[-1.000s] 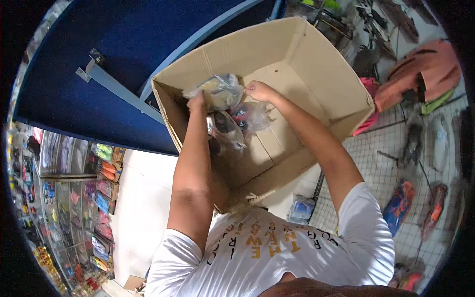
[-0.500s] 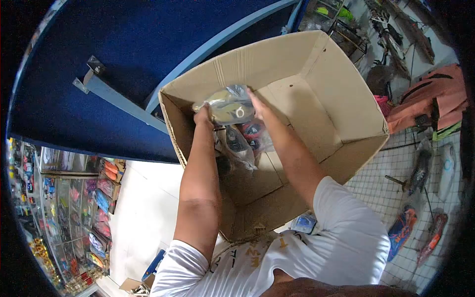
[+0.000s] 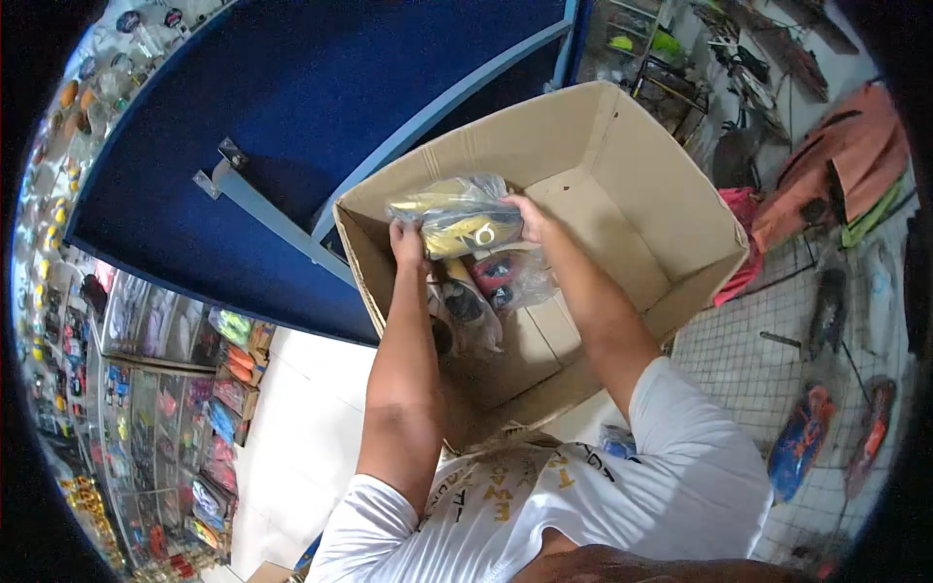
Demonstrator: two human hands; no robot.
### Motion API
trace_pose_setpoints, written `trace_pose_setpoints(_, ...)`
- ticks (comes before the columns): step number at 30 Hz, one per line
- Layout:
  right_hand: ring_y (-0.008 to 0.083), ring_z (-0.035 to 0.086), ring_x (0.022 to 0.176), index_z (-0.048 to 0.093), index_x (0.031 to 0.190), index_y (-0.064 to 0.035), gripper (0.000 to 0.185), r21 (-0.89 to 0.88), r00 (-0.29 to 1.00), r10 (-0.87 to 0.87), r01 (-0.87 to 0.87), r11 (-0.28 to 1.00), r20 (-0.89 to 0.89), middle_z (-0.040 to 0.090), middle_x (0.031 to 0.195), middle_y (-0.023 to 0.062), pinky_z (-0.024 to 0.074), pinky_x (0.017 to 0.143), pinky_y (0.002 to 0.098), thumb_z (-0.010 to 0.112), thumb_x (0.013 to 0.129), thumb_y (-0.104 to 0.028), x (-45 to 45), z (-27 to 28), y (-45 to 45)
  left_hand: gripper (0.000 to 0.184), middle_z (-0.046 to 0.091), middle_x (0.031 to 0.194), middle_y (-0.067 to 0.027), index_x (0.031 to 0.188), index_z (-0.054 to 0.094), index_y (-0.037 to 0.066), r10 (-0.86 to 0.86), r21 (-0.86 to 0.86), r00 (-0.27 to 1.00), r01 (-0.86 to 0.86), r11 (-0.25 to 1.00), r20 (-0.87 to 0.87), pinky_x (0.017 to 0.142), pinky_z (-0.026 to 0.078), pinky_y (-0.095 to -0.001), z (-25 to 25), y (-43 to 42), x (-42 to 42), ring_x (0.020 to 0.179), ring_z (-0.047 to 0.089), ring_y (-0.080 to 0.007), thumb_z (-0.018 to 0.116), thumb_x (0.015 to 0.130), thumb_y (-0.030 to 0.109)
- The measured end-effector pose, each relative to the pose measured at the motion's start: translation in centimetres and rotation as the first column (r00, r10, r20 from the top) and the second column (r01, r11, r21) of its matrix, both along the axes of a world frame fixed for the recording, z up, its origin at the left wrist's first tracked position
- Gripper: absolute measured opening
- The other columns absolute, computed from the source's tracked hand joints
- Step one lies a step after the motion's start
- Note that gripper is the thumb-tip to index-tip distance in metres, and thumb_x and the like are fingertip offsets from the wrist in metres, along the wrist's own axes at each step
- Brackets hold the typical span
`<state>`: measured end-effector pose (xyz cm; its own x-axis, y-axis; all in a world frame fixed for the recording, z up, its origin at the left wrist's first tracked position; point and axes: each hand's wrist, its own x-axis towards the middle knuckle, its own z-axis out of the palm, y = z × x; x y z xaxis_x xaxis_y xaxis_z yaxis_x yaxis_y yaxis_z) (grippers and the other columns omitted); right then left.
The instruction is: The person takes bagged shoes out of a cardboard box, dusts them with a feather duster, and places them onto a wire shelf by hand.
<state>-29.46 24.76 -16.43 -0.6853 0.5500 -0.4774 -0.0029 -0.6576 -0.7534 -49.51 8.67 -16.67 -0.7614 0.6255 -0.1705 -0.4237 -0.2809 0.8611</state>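
In the head view, a clear plastic bag with yellow contents and a white ring-like mark is held inside the upper left part of a large open cardboard box. My left hand is closed on the bag's left end. My right hand grips its right end, with the fingers on the plastic. Under it, a plastic bag with red and black contents lies on the box floor. Beside that one is a clear bag with a dark item. The exact kind of the bagged goods cannot be made out.
A dark blue panel with a grey metal frame stands against the box's left side. Shelves of packaged goods line the left. To the right, bagged items hang on a white wire grid, near an orange cloth.
Both hands have shifted slightly down and to the right in view with the yellow-filled bag, whose front now shows more. The camera view has turned a little, and the box appears shifted.
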Motion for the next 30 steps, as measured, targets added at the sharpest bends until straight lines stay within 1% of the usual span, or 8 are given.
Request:
trace_pose_setpoints(5, 0.0217, 0.058, 0.105, 0.06, 0.112, -0.0053, 0.036, 0.022, 0.999, 0.017, -0.016, 1.0, -0.027, 0.064, 0.112, 0.0091, 0.0462, 0.092, 0.0394, 0.05, 0.088, -0.029, 2.3, 2.3, -1.0, 0.035, 0.055, 0.105, -0.011, 0.116, 0.047, 0.006, -0.165, 0.017, 0.985, 0.166, 0.986, -0.051, 0.081, 0.049, -0.0359, 5.5, -1.7, 1.4, 0.095, 0.056, -0.0214, 0.057, 0.087, 0.022)
trace_pose_setpoints(7, 0.0215, 0.053, 0.113, 0.057, 0.117, -0.0061, 0.035, 0.056, 0.999, -0.034, 0.035, 0.998, -0.023, 0.059, 0.12, 0.0091, 0.0432, 0.095, 0.0381, 0.049, 0.088, -0.023, 2.9, 4.5, -2.5, 0.046, 0.056, 0.11, -0.0126, 0.122, 0.047, 0.007, -0.222, 0.017, 0.975, 0.222, 0.975, 0.026, 0.084, 0.049, -0.0375, 9.4, -3.2, 2.9, 0.1, 0.057, -0.0238, 0.06, 0.089, 0.037)
trace_pose_setpoints(11, 0.0226, 0.048, 0.117, 0.044, 0.133, -0.0111, 0.05, 0.216, 0.981, -0.041, 0.081, 0.973, -0.187, 0.052, 0.127, 0.0087, 0.0401, 0.097, 0.0396, 0.05, 0.084, -0.017, 4.4, 6.2, -5.6, 0.087, 0.05, 0.132, -0.0171, 0.137, 0.038, 0.002, -0.464, 0.192, 0.877, 0.438, 0.879, 0.124, 0.098, 0.044, -0.0457, 10.0, -4.6, 2.8, 0.116, 0.054, -0.0311, 0.043, 0.084, 0.072)
trace_pose_setpoints(16, 0.0243, 0.045, 0.119, 0.029, 0.144, -0.0154, 0.07, 0.287, 0.977, -0.068, 0.125, 0.95, -0.202, 0.047, 0.131, 0.0104, 0.0392, 0.097, 0.0399, 0.055, 0.078, -0.015, 4.5, 6.3, -7.1, 0.07, 0.053, 0.126, -0.0155, 0.133, 0.042, 0.003, -0.406, 0.144, 0.894, 0.383, 0.912, 0.192, 0.089, 0.049, -0.0438, 8.7, -4.9, 1.6, 0.108, 0.058, -0.0298, 0.049, 0.089, 0.057)
trace_pose_setpoints(19, 0.0249, 0.046, 0.118, 0.028, 0.144, -0.0151, 0.073, 0.237, 0.985, -0.148, 0.166, 0.957, -0.092, 0.048, 0.129, 0.0114, 0.0386, 0.097, 0.0387, 0.056, 0.076, -0.016, 4.3, 7.9, -7.6, 0.061, 0.054, 0.125, -0.0163, 0.13, 0.043, 0.002, -0.344, 0.133, 0.917, 0.323, 0.937, 0.202, 0.088, 0.049, -0.0438, 9.9, -5.7, 2.3, 0.107, 0.059, -0.0299, 0.048, 0.09, 0.048)
trace_pose_setpoints(22, 0.0255, 0.046, 0.117, 0.031, 0.142, -0.0149, 0.071, 0.364, 0.965, -0.192, 0.247, 0.898, -0.18, 0.048, 0.128, 0.0119, 0.0374, 0.097, 0.0384, 0.056, 0.076, -0.017, 5.3, 12.4, -9.9, 0.058, 0.056, 0.122, -0.0163, 0.127, 0.046, 0.002, -0.343, 0.183, 0.92, 0.311, 0.933, 0.187, 0.09, 0.047, -0.0431, 10.3, -5.6, 2.7, 0.105, 0.059, -0.0301, 0.044, 0.09, 0.047)
trace_pose_setpoints(26, 0.022, 0.049, 0.113, 0.038, 0.138, -0.0058, 0.066, 0.51, 0.944, -0.212, 0.316, 0.8, -0.253, 0.053, 0.124, 0.0117, 0.0377, 0.096, 0.0323, 0.057, 0.076, -0.015, 9.2, 16.7, -11.7, 0.06, 0.057, 0.12, -0.0155, 0.126, 0.047, 0.003, -0.409, 0.244, 0.897, 0.365, 0.899, 0.166, 0.092, 0.046, -0.0415, 15.9, -7.2, 7.0, 0.106, 0.058, -0.0297, 0.041, 0.09, 0.05)
trace_pose_setpoints(30, 0.0196, 0.049, 0.116, 0.04, 0.136, -0.0015, 0.06, 0.49, 0.834, -0.426, 0.55, 0.676, -0.349, 0.054, 0.125, 0.0114, 0.0351, 0.1, 0.0296, 0.055, 0.078, -0.01, 18.0, 21.3, -18.3, 0.056, 0.058, 0.118, -0.0146, 0.124, 0.049, 0.002, -0.493, 0.237, 0.856, 0.452, 0.86, 0.157, 0.092, 0.045, -0.0411, 20.6, -9.3, 14.7, 0.106, 0.057, -0.0284, 0.044, 0.09, 0.047)
